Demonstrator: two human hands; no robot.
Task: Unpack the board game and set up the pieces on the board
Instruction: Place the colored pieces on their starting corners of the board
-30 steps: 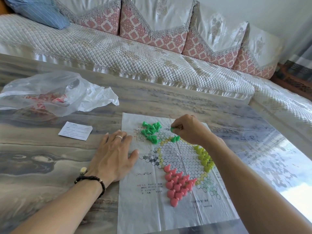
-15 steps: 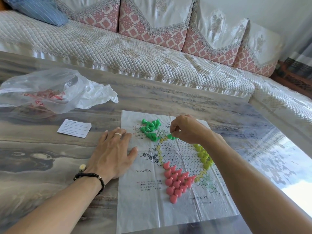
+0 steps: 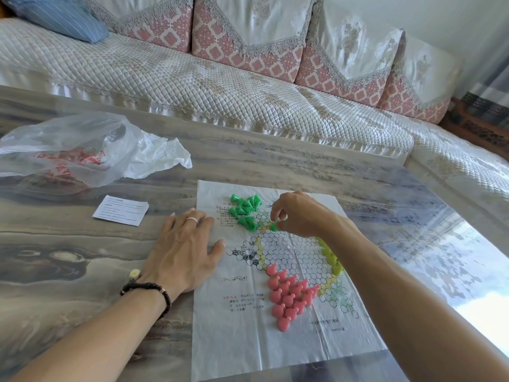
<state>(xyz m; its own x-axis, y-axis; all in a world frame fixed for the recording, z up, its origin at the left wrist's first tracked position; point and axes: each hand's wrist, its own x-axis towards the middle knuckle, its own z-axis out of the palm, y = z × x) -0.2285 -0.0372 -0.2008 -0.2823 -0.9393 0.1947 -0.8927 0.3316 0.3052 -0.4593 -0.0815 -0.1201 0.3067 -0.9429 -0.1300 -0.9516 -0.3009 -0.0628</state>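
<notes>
My right hand pinches one green piece at frame centre, on the paper board. My left hand lies flat, fingers spread, on the board's left edge. Loose green pieces just left of it, pink pieces lower centre, yellow-green pieces partly behind my right arm. Plastic bag and leaflet upper left on the marbled worktop. Quilted sofa behind. Print unreadable.

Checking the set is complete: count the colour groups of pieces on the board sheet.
3. Green pieces lie heaped at the sheet's far left; the right hand pinches one. Pink pieces stand at the near middle. Yellow-green pieces sit right, partly hidden by the forearm.
</notes>
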